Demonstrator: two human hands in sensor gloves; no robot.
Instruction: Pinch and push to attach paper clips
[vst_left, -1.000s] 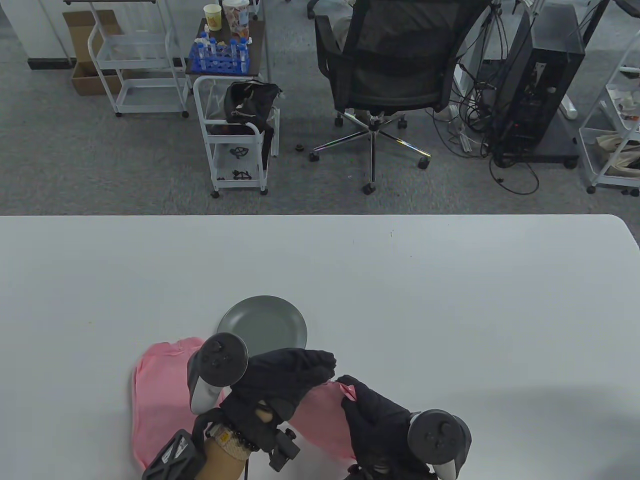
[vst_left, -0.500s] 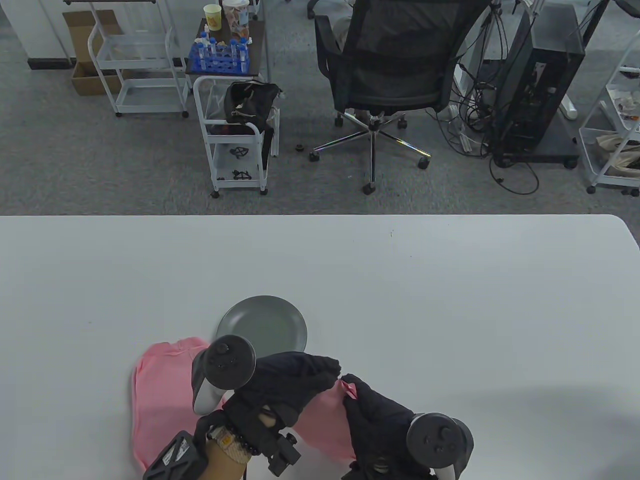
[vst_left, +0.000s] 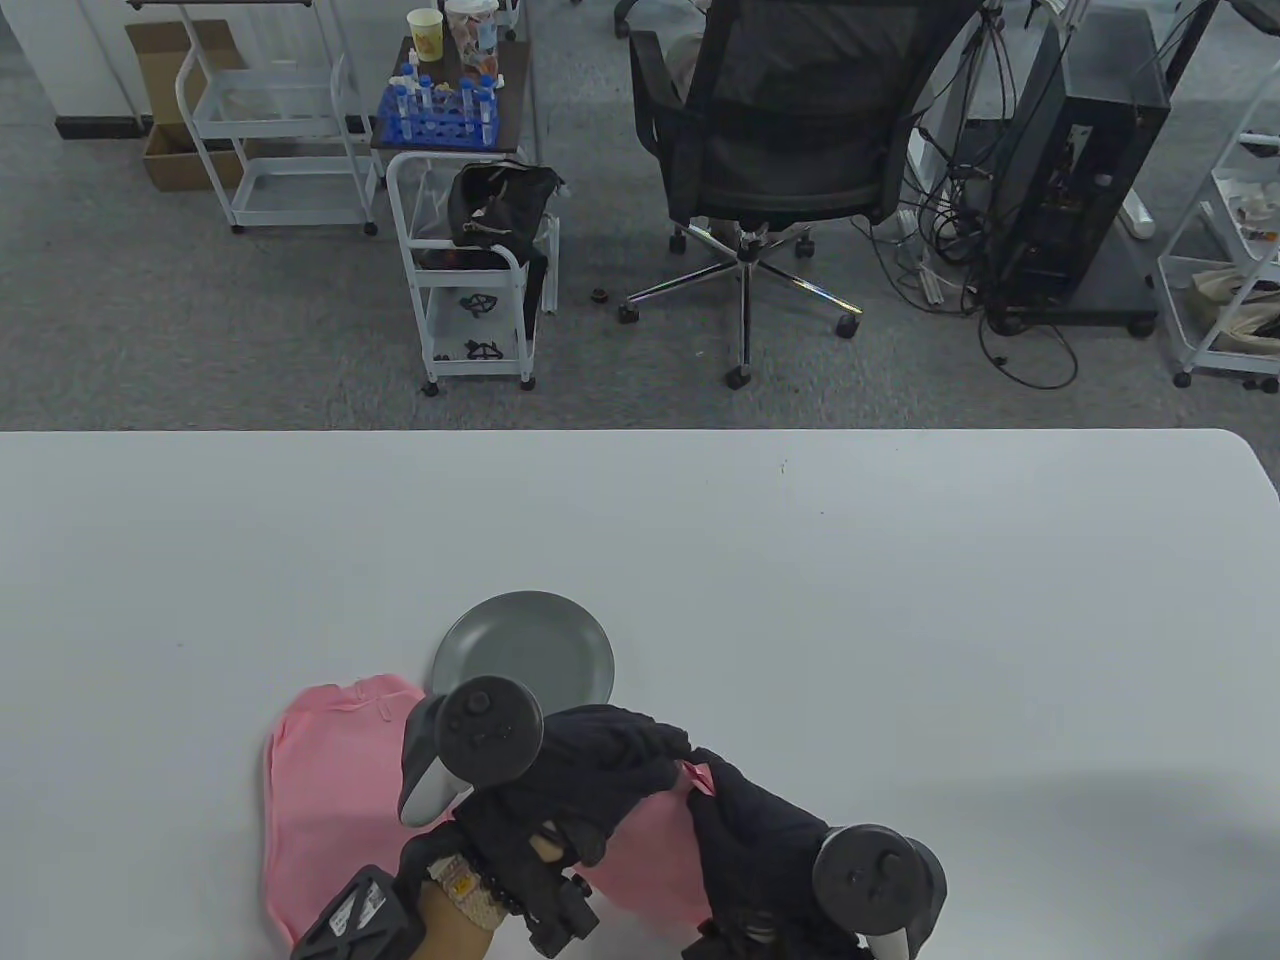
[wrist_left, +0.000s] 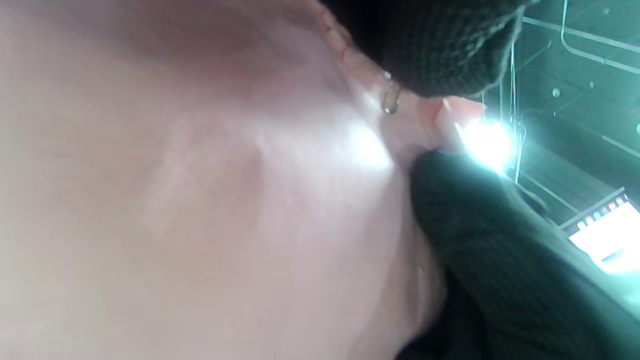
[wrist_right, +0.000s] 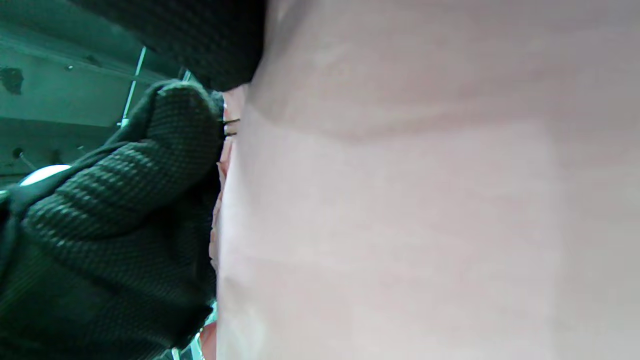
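Clip (wrist_left: 390, 102) pinched by left hand (vst_left: 600, 770) at pink cloth (vst_left: 320, 790) edge gripped by right hand (vst_left: 760, 830); grey plate (vst_left: 525, 645) behind.

A grey plate (vst_left: 524, 645) sits on the white table (vst_left: 900, 600). Beyond the table stand a black office chair (vst_left: 790, 130), white carts (vst_left: 470, 280) and a computer tower (vst_left: 1085, 160).

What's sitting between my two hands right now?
In the table view, a raised fold of the pink cloth sits between the left hand and right hand. The left wrist view shows a paper clip at that edge.
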